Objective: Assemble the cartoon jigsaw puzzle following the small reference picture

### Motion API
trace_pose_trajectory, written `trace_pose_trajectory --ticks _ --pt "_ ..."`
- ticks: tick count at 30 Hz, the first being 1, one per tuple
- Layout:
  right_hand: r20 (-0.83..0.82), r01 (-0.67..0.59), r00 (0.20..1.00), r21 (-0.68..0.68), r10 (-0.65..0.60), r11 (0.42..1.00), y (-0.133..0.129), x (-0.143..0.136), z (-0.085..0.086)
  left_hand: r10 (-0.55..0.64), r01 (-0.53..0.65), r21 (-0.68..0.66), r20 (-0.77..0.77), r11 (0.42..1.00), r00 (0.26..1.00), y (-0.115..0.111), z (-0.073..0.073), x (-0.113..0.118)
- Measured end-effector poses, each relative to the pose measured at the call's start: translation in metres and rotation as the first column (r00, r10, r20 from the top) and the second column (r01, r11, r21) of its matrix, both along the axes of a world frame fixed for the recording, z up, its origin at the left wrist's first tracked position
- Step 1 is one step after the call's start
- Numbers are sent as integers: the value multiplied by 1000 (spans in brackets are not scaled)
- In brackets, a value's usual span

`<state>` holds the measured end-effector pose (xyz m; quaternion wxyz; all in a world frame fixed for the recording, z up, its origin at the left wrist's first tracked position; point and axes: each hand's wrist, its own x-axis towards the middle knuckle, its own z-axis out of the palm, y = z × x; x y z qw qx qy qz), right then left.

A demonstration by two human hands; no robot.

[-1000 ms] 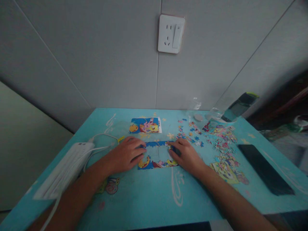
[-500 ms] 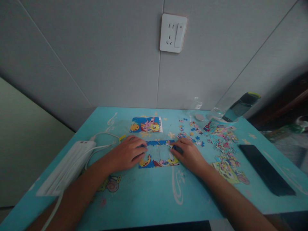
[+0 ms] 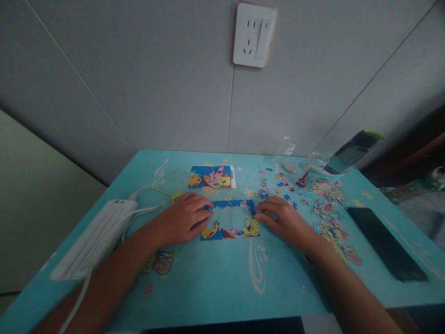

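Note:
A rectangular border of joined puzzle pieces [image 3: 239,233] lies on the blue table mat, its middle showing the mat. My left hand [image 3: 189,217] rests on the border's left side, fingers slightly apart and lying flat. At the right side, my right hand [image 3: 278,213] touches the border's edge with its fingertips, fingers spread a little. Behind the border is a picture card [image 3: 211,177] of the same cartoon scene. Many loose puzzle pieces [image 3: 325,208] are scattered to the right of my right hand.
On the left lies a white power strip [image 3: 95,236] with white cables. A dark flat object [image 3: 385,243] is at the right. A clear container [image 3: 314,162] and a dark bottle [image 3: 352,150] stand at the back right. A wall socket [image 3: 255,35] is above.
My right hand has moved right, off the border's inner part to its outer edge, uncovering the right side. My left hand stays on the left side. The view has shifted slightly.

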<state>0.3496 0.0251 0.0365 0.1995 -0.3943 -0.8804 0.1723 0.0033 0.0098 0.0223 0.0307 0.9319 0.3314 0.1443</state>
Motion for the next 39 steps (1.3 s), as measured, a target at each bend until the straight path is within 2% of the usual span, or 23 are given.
trace_pose_trajectory --ticks 2,12,32,39 --pt "-5 14 1000 9 -14 1000 1 2 0 3 -3 -1 -8 1000 1000 0 0 0" --pt "48 -93 994 -39 95 995 -8 -11 -6 12 -13 -7 -19 1000 1000 0 -2 1" --pt "26 -107 994 -57 109 993 -5 -8 -5 0 0 17 -6 1000 1000 2 -1 0" --pt "46 -91 995 -48 94 995 -8 -10 -4 3 -3 -13 -3 1000 1000 2 -2 -1"
